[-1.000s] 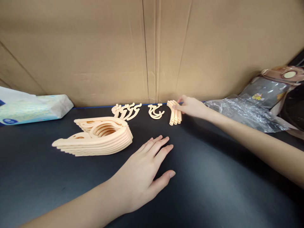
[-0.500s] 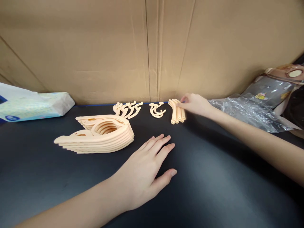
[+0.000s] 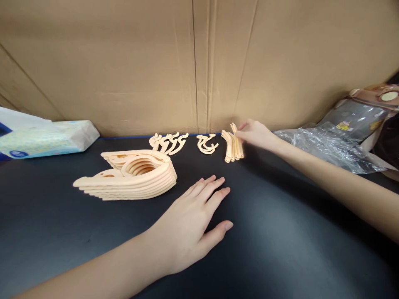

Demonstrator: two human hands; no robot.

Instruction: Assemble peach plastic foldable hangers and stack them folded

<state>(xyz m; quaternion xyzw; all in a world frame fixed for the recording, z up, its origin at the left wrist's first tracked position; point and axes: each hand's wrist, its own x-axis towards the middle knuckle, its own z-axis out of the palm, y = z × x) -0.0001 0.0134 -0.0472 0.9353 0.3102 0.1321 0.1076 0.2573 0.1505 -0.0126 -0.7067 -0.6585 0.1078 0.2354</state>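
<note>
— One pale strip (image 3: 235, 132) has its top raised above the bundle (image 3: 229, 147) since the earlier frame. Left to right?
— Layered stack (image 3: 146, 187), curved pieces (image 3: 179, 146), left hand (image 3: 190, 226) palm-down, fingers spread, holding nothing; then the strip, apparently pinched by the right hand (image 3: 257, 135). Separating one, I'd judge.
— Next?
— Calls for lifting clear of neighbours: cardboard (image 3: 274, 62) close behind, open tabletop (image 3: 280, 232) in front, plastic bag (image 3: 330, 145) rightward.

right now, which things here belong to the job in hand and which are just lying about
Seemingly the job:
short pale bars, one pinched by the right hand
small curved pieces, in two groups
stack of larger pale pieces

Apparently just lying about:
tissue pack
crumpled clear plastic
see-through bottle
</note>
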